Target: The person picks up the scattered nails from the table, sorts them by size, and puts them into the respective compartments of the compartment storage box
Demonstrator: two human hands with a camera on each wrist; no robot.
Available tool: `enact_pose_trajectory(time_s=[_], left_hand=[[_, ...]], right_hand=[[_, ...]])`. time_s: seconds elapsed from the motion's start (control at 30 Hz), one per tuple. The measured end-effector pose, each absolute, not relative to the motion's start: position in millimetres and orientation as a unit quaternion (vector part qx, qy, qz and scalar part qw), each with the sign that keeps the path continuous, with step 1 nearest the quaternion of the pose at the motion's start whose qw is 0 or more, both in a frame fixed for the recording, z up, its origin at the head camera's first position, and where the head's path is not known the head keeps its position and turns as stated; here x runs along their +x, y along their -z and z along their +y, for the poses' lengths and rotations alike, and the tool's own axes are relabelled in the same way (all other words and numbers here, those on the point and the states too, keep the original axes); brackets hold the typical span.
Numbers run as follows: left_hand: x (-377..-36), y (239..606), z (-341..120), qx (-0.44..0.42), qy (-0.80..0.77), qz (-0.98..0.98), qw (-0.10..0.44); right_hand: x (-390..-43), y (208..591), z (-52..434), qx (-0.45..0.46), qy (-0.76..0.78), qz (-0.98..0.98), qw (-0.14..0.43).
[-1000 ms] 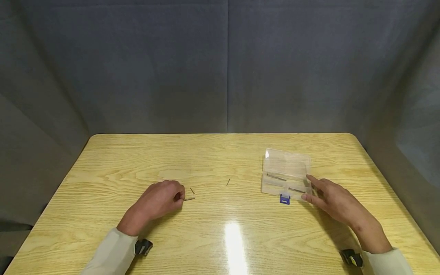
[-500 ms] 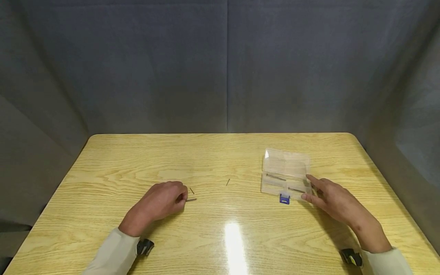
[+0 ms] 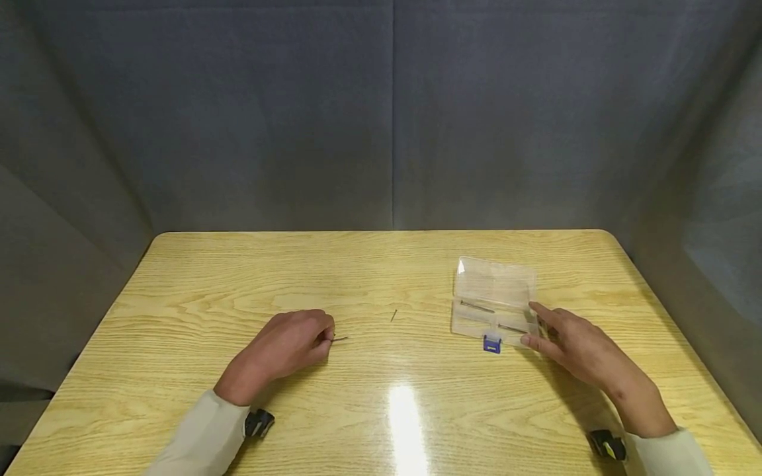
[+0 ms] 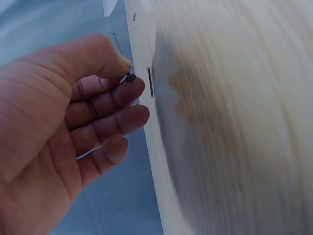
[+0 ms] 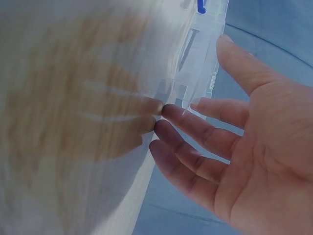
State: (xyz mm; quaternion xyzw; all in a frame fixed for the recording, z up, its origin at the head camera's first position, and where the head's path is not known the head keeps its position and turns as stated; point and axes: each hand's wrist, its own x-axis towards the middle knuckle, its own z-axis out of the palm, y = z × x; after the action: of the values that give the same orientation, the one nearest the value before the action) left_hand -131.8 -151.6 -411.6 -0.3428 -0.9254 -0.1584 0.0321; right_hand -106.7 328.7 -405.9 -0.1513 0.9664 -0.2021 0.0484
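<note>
My left hand (image 3: 327, 337) rests on the wooden table (image 3: 381, 264) left of centre and pinches a thin dark nail (image 3: 341, 338) between thumb and forefinger; the nail sticks out to the right. The left wrist view shows the pinch of the left hand (image 4: 128, 78) on the nail's dark end (image 4: 130, 77). A clear plastic box (image 3: 494, 291) with a blue latch (image 3: 491, 344) lies open at the right, with two nails (image 3: 476, 307) inside. My right hand (image 3: 536, 325) touches the box's near right corner with straight fingers (image 5: 195, 122).
One short loose nail (image 3: 393, 315) lies on the table between the hands. Another nail (image 4: 150, 82) lies on the wood just beyond my left fingertips. Grey fabric walls close in the table on three sides.
My left hand has slid right and slightly away from me with the nail in its pinch. The short nail beside it is now hidden. The right hand and box have stayed put.
</note>
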Motion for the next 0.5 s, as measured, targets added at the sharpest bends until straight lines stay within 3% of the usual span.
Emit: enact_pose_trajectory(time_s=[0.5], left_hand=[[-142, 399, -113, -0.375, 0.174, -0.911, 0.0]], right_hand=[[-106, 405, 329, -0.162, 0.205, 0.964, 0.043]])
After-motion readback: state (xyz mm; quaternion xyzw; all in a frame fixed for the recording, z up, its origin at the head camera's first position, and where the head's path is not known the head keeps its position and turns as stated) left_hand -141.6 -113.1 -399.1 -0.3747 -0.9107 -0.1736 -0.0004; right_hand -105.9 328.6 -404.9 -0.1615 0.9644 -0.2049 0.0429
